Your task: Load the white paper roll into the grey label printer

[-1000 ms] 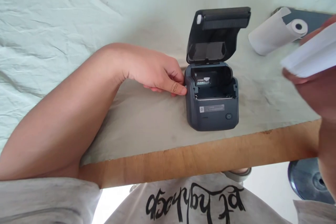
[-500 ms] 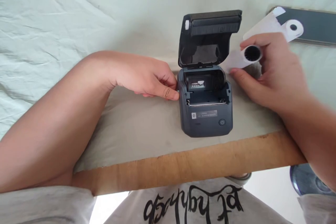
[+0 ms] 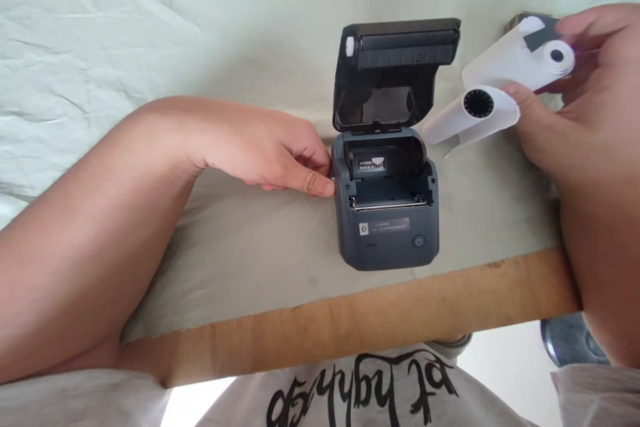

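A dark grey label printer [image 3: 387, 240] stands with its lid [image 3: 395, 80] raised and its paper bay bare. My left hand [image 3: 280, 153] is at its left side, fingers curled and thumb tip pressed to the casing. To the right of the printer lies a white paper roll [image 3: 447, 120] with a black toothed core and a loose tail. Just behind it is a second, partly unwound paper roll [image 3: 505, 60] with a small core. My right hand [image 3: 595, 93] curls around the right end of this second roll, thumb in front, fingers partly hidden behind.
A dark flat phone-like thing [image 3: 543, 33] lies under the second roll, mostly covered by my hand. Pale green cloth [image 3: 240, 27] covers the table, whose wooden front edge [image 3: 300, 320] runs close to my body. Below at the right is a dark round object [image 3: 570, 340].
My right hand has let go of the roll with the black core, leaving it beside the printer, and moved right and back to the second roll. My left hand stays at the printer.
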Demonstrator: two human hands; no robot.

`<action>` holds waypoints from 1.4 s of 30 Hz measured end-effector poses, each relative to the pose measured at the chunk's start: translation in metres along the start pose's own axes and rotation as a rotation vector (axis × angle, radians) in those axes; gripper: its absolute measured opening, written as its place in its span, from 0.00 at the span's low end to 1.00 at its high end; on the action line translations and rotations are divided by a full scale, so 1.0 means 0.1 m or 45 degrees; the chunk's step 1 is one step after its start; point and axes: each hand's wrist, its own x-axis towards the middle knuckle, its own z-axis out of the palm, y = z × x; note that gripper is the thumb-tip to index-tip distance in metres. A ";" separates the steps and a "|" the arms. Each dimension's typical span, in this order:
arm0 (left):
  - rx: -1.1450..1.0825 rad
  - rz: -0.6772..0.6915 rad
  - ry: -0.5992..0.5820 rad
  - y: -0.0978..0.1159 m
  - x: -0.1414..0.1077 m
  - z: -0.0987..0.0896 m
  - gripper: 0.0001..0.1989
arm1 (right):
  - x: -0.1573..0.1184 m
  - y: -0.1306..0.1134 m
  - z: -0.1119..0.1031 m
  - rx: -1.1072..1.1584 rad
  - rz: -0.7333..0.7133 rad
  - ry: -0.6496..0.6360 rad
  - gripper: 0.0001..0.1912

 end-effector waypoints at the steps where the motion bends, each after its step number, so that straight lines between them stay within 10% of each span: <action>1: -0.002 -0.003 -0.002 -0.01 0.01 0.00 0.22 | 0.02 -0.01 0.02 0.038 -0.030 0.012 0.38; 9: -0.031 -0.009 0.002 -0.02 0.01 -0.02 0.23 | 0.01 -0.06 -0.05 0.011 -0.019 -0.088 0.24; 24: -0.007 0.016 -0.033 -0.01 0.00 -0.02 0.22 | 0.01 0.05 0.01 0.218 -0.031 -0.072 0.46; 31: -0.013 -0.012 -0.022 -0.02 0.01 -0.03 0.22 | 0.00 -0.03 -0.02 0.007 0.016 -0.088 0.40; 36: -0.003 -0.022 -0.026 -0.01 0.02 -0.03 0.21 | 0.01 -0.09 0.09 0.410 -0.117 0.034 0.42; 42: -0.019 -0.022 -0.034 -0.02 0.02 -0.03 0.23 | -0.01 -0.14 0.00 -0.038 0.160 -0.047 0.31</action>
